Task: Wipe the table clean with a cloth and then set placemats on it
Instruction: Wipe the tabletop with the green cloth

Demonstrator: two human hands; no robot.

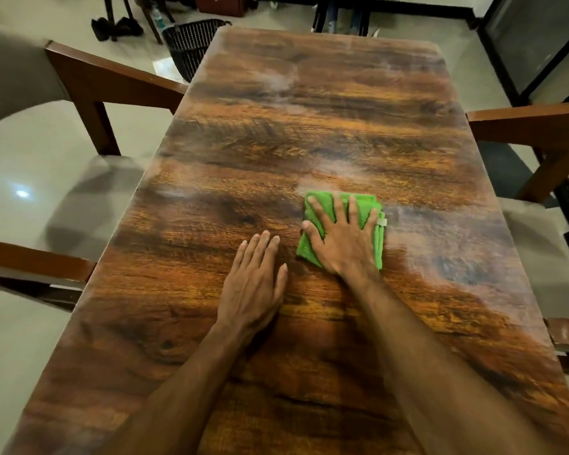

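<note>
Right hand (344,238) flat, fingers spread, pressing folded green cloth (372,238) onto dark wood-grain table (276,133). Left hand (255,277) flat, empty, just beside cloth. Hazy unwiped patches beyond cloth, toward far edge; no placemats visible.

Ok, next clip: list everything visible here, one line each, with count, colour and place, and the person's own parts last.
table: one, dark brown wood grain with pale hazy patches, fills the centre
cloth: one, green, folded, on the table right of centre, under the right hand
chairs: four partly visible, brown wood frames with grey seats, two on each long side
basket: one, black mesh, on the floor past the far left corner
floor: pale glossy tiles, around the table
placemats: none in view
left hand: flat on the bare table, fingers together, beside the cloth
right hand: fingers spread, pressing flat on the cloth
</note>
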